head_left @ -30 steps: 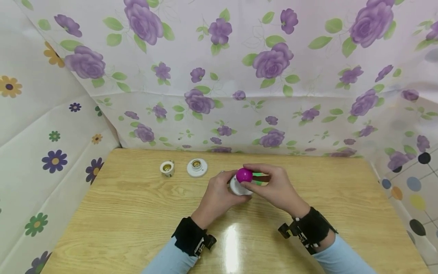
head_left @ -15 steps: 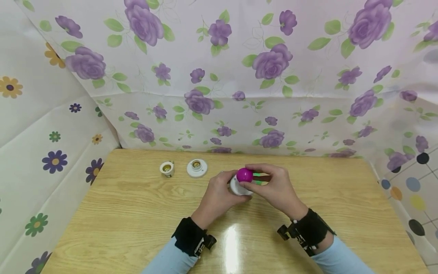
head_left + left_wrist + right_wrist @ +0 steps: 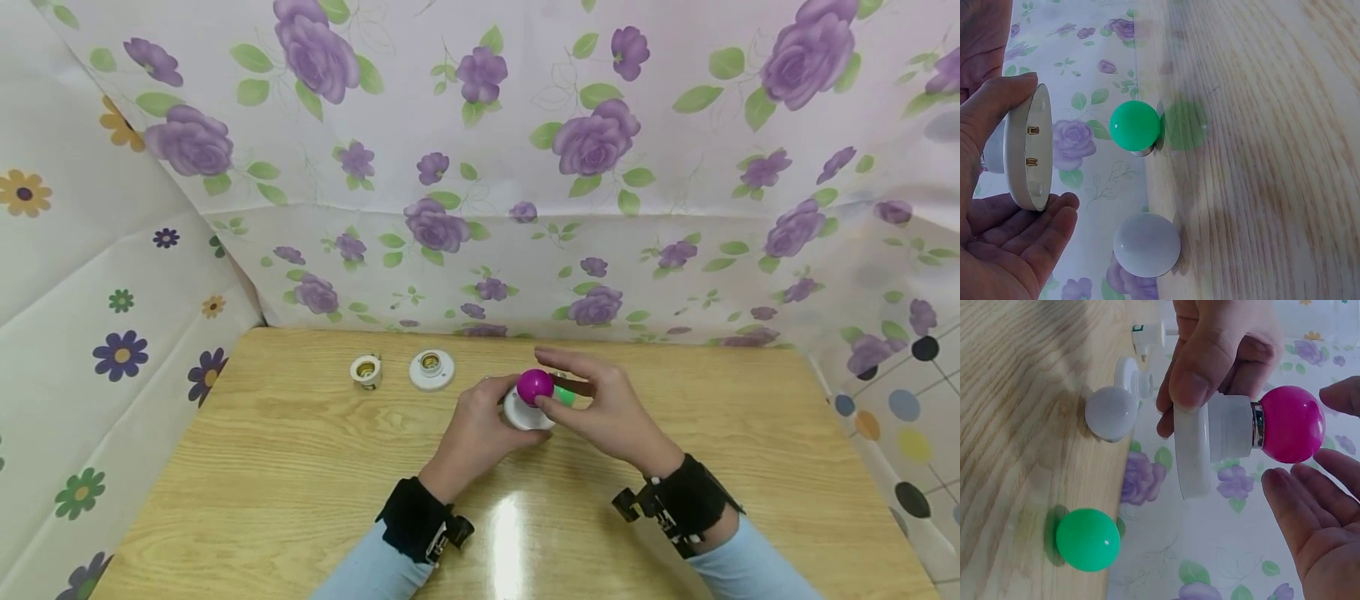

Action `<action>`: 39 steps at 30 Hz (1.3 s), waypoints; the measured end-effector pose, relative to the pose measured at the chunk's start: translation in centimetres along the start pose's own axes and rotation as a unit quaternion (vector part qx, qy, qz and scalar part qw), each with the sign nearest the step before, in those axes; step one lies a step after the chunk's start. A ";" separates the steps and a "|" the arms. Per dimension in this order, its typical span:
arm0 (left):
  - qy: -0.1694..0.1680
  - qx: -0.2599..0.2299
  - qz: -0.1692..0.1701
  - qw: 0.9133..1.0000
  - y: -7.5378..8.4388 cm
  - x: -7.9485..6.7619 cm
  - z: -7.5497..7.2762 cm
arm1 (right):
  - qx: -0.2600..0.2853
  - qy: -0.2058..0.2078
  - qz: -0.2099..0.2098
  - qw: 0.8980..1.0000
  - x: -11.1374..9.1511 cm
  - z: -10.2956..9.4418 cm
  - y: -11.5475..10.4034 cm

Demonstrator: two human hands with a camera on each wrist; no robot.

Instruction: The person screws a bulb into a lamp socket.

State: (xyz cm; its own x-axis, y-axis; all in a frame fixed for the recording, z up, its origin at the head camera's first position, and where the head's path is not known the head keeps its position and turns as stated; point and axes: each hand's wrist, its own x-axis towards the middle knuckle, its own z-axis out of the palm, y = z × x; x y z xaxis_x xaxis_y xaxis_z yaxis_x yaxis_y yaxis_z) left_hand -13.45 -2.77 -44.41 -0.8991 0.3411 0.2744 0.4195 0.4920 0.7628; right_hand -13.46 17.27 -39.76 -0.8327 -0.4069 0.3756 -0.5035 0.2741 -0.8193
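My left hand [image 3: 480,425] grips a round white lamp holder [image 3: 1192,450] by the rim of its base, above the table. A magenta light bulb [image 3: 1292,425] sits in its socket, some of its metal collar showing. My right hand [image 3: 607,404] is around the bulb with fingers spread; in the head view its thumb is at the bulb and the forefinger stands off it. Two brass terminals show on the underside of the holder [image 3: 1032,147] in the left wrist view. My right hand [image 3: 1329,506] appears at the right edge of the right wrist view.
On the wooden table [image 3: 300,467] a green bulb [image 3: 1135,125] and a white bulb [image 3: 1147,245] stand beyond my hands. Farther left are a round white lamp holder [image 3: 432,368] and a smaller white socket [image 3: 367,370]. Flowered sheets hang behind the table.
My right hand's fingers have spread from their pinch on the magenta bulb, the forefinger lifting off. My left hand holds the lamp holder in the same place.
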 end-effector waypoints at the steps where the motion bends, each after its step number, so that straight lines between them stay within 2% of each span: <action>1: 0.000 0.000 0.001 1.000 0.0 0.0 0.0 | 0.000 -0.005 0.001 1.000 0.0 0.0 0.0; 7: -0.001 0.001 -0.001 1.000 0.0 0.0 0.1 | 0.000 -0.020 0.005 1.000 0.0 0.1 -0.1; 17: -0.008 0.004 -0.006 1.000 0.1 0.0 0.0 | 0.015 -0.037 0.010 0.999 0.1 0.3 -2.8; 24: -0.005 0.004 -0.002 1.000 0.1 0.0 -0.1 | 0.004 -0.029 0.003 1.000 0.0 0.5 -1.8; 29: -0.006 0.004 -0.004 1.000 0.0 -0.1 0.0 | 0.010 -0.017 0.008 1.000 0.0 0.5 -2.4; 36: -0.003 -0.003 0.003 1.000 0.0 -0.1 0.0 | 0.013 -0.015 0.012 1.000 -0.3 0.6 0.2; 39: -0.001 -0.007 0.004 1.000 0.0 -0.2 0.0 | 0.012 -0.007 0.014 1.000 -0.3 0.6 0.2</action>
State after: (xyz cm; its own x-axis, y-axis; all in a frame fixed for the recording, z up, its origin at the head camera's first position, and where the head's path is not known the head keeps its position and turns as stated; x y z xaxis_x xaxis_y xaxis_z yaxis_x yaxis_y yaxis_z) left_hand -13.32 -2.86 -44.43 -0.8956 0.3470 0.2783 0.4244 0.4790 0.7684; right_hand -13.16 16.87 -40.26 -0.8430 -0.4110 0.3471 -0.4746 0.2646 -0.8395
